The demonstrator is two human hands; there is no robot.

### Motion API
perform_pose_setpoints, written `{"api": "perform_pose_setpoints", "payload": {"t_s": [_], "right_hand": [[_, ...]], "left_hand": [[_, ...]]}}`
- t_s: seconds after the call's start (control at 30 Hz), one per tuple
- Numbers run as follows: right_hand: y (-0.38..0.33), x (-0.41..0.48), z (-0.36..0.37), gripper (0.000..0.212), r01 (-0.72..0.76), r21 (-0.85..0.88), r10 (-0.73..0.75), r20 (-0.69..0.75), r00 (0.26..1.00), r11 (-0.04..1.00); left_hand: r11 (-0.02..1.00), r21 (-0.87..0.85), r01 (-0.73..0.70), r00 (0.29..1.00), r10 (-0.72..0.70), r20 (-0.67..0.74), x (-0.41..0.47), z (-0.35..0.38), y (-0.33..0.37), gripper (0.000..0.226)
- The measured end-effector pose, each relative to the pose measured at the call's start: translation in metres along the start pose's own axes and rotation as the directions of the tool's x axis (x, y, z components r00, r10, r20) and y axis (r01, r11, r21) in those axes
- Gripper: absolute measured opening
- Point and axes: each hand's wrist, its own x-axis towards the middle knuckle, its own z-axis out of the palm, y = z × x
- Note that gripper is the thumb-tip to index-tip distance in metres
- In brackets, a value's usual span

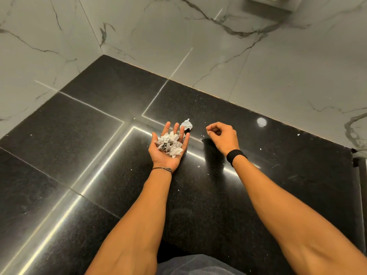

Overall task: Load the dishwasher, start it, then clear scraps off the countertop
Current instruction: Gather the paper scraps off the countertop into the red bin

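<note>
My left hand (168,147) lies palm up over the black countertop (99,135), fingers straight, carrying a heap of crumpled white paper scraps (170,143). One more white scrap (186,124) sits on the counter just past my left fingertips. My right hand (223,135) hovers to the right of it, fingers curled with thumb and forefinger together; a tiny white bit seems to be pinched there, too small to tell. Small white crumbs (198,166) dot the counter around both hands.
Marble-patterned walls (218,56) close the counter at the back and left, meeting in a corner. The counter's right end (355,161) is near the frame's right edge. A pale fixture (272,2) hangs on the wall at top right.
</note>
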Motion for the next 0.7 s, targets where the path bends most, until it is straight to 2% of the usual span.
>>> {"api": "perform_pose_setpoints", "payload": {"t_s": [0.13,0.23,0.3,0.4,0.47,0.57,0.7], "right_hand": [[-0.004,0.009,0.014,0.019,0.066,-0.09,-0.058,0.089,0.994,0.994],[-0.018,0.017,0.029,0.034,0.213,-0.163,-0.189,0.148,0.971,0.963],[-0.026,0.028,0.042,0.053,0.347,-0.271,-0.278,0.263,0.924,0.898],[-0.031,0.039,0.062,0.067,0.453,-0.447,-0.265,0.422,0.867,0.772],[-0.03,0.037,0.072,0.057,0.49,-0.484,-0.269,0.455,0.849,0.725],[-0.027,0.022,0.076,0.03,0.518,-0.469,-0.341,0.412,0.845,0.715],[-0.026,0.006,0.073,0.027,0.535,-0.543,-0.348,0.415,0.841,0.647]], "left_hand": [[0.999,0.018,-0.034,0.999,0.035,-0.032,0.003,-0.003,0.004,0.058],[0.998,0.02,-0.066,0.997,0.067,-0.045,0.002,-0.007,0.014,0.058],[0.996,0.022,-0.089,0.995,0.09,-0.044,0.0,-0.009,0.022,0.058],[0.994,0.013,-0.113,0.993,0.113,-0.039,-0.004,-0.01,0.033,0.059],[0.993,0.009,-0.118,0.992,0.118,-0.032,-0.005,-0.01,0.037,0.059],[0.993,0.016,-0.114,0.993,0.115,-0.04,-0.005,-0.01,0.039,0.059],[0.994,0.017,-0.108,0.993,0.109,-0.046,-0.004,-0.01,0.038,0.059]]}}
